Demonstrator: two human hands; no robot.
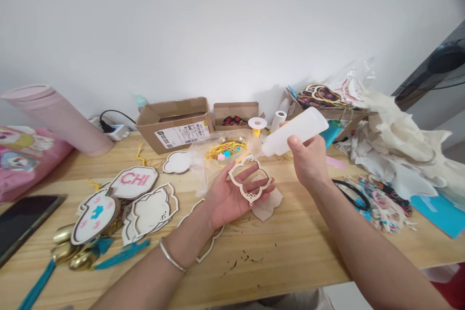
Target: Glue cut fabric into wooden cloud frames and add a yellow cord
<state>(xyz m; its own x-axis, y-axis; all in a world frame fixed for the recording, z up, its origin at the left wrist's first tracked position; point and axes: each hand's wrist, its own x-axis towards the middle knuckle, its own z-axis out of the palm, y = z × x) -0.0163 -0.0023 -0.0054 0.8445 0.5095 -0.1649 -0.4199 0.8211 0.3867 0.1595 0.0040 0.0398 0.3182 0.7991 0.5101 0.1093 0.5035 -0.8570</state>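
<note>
My left hand [232, 199] is palm up and holds a thin wooden frame [235, 185] with a scalloped outline and cut-out ends. The frame lies across the fingers, and they show through its opening. My right hand [308, 157] is wrapped around a white squeeze bottle [300, 131], tilted with its narrow end down to the left. That end is close to the top of the frame; I cannot tell whether they touch. Below the left fingers a pale cloth-like piece [268, 207] lies on the table. Another scalloped frame [211, 249] is partly hidden under my left forearm.
Decorated plaques [133, 180], stacked frames [148, 213] and brass bells [83, 256] with teal tassels lie left, beside a phone [25, 225]. Cardboard boxes [174, 131] and a thread spool [257, 125] stand behind. Crumpled white cloth [403, 131] and tangled cords [381, 203] lie right.
</note>
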